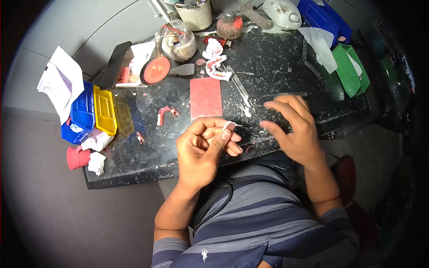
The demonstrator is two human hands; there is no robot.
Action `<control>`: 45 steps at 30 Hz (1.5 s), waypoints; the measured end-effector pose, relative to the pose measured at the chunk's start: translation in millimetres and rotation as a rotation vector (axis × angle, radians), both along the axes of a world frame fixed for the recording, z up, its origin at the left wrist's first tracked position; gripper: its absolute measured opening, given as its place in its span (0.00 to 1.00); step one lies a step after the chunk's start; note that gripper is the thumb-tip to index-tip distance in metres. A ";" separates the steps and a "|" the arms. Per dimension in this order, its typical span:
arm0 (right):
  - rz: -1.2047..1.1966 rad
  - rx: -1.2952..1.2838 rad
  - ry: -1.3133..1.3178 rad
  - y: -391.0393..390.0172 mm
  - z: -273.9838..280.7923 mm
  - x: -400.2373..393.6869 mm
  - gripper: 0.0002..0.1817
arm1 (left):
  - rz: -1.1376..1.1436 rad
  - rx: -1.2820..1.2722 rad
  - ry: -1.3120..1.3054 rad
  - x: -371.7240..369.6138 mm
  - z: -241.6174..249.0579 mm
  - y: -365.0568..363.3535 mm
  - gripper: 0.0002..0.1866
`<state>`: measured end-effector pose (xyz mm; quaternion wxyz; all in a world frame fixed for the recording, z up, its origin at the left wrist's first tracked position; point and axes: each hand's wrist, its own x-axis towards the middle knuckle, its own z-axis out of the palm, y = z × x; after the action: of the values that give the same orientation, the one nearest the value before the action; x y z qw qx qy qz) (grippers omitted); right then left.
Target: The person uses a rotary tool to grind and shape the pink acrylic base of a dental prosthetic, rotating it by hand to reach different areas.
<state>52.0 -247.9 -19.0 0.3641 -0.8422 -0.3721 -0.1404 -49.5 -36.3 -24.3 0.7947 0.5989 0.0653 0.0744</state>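
My left hand (pixel 203 149) pinches a small pale pinkish-white curved strip (pixel 229 125) between thumb and fingers, over the front of the bench. What the strip is made of is hidden by its small size and my thumb. To its right, my right hand (pixel 292 125) is open, thumb and index finger apart. Near the right fingertips lies a thin metal instrument (pixel 260 106). Just beyond my left hand is a flat pink wax sheet (pixel 206 97). A pink denture piece with teeth (pixel 167 115) rests to its left.
Behind the sheet stand dental models with teeth (pixel 217 68) and a metal tool (pixel 239 85). A round pan of pink material (pixel 156 70) and a glass jar (pixel 179 42) are farther back. Blue and yellow trays (pixel 103 109) and a red mug (pixel 77 157) stand left; a green box (pixel 351 71) is right.
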 end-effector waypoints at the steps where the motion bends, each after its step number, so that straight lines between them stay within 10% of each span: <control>1: 0.101 0.140 0.143 4.0 5.2 -3.7 0.15 | -0.028 -0.007 0.021 0.5 -1.5 -1.9 0.08; 12: 0.150 0.503 0.839 21.6 -0.3 -0.4 0.05 | -0.036 -0.002 0.067 3.7 -11.7 -4.0 0.08; 24: 0.181 0.549 0.901 16.2 4.0 2.5 0.09 | -0.096 -0.211 -0.004 6.3 -15.3 2.2 0.07; 38: 0.122 0.544 0.776 4.9 -1.9 23.9 0.13 | -0.086 -0.149 -0.087 5.2 -13.2 -0.5 0.10; 40: -0.198 0.270 0.214 7.2 -3.2 27.1 0.20 | -0.100 -0.146 -0.095 6.0 -13.2 0.5 0.10; 45: -0.208 -0.069 0.169 -24.8 -4.1 21.7 0.21 | -0.064 -0.163 -0.057 7.9 -12.3 -0.5 0.09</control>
<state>73.7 -272.7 -23.1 0.3485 -0.8971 -0.2553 -0.0931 -41.6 -36.8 -36.7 0.8443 0.5316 0.0294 0.0603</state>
